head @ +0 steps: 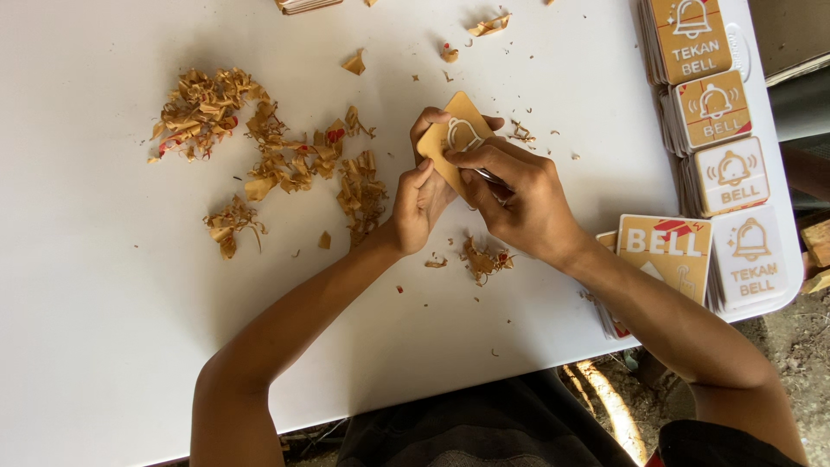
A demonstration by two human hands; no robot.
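Scraps of peeled tan backing (pixel 259 156) lay heaped at ten o'clock on the white table (pixel 104 329), and the size of that heap suggested many pieces were already stripped. Just right of it, the left hand (pixel 421 203) was clamped around the edge of a small tan square sign (pixel 460 130) with a bell outline, held tilted above the tabletop near twelve o'clock. The right hand (pixel 519 195) was closed on a thin metal pick (pixel 489 178), its tip at the sign's face; the covering looked only partly lifted. A few fresh curls (pixel 484 259) sat beneath the wrists. At two to three o'clock, stacks of similar signs (pixel 718 112) stood along the table's edge, well apart from the hands. Nothing blocked the working spot.
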